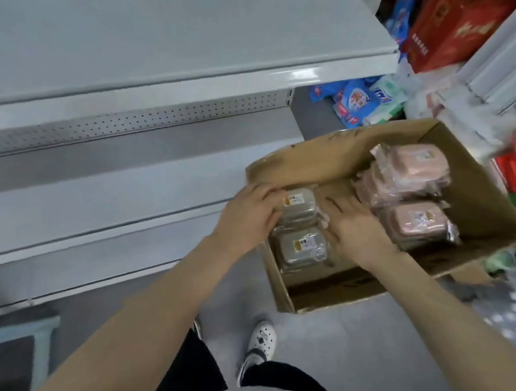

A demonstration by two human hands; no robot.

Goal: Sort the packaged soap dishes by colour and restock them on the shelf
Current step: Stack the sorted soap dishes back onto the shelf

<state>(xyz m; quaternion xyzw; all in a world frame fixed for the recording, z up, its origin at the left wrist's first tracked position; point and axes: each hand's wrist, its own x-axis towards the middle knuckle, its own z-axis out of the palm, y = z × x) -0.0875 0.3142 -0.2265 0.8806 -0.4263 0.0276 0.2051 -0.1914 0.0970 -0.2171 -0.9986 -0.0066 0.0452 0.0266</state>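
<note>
On the floor in front of the shelving stands an open cardboard box (325,158) that holds all the packaged soap dishes.

1. Left compartment area: two stacks of grey soap dishes (303,249), one behind the other, each in clear wrap with a yellow label on top.
2. Right side of the box: stacks of pink soap dishes (416,223), wrapped the same way, set apart from the grey ones by a bare strip of box floor.
3. Left hand (249,214): fingers curled over the left edge of the far grey package (298,206), gripping it.
4. Right hand (356,227): fingers fairly straight and spread, lying in the strip between the two colours, its thumb side against the grey stacks. It holds nothing.
5. Shelf (146,74): grey metal boards, upper and lower, to the left of the box.
6. Surroundings: red cartons (453,16) and blue bags (351,100) beyond the box; a white shoe (261,340) below it.
</note>
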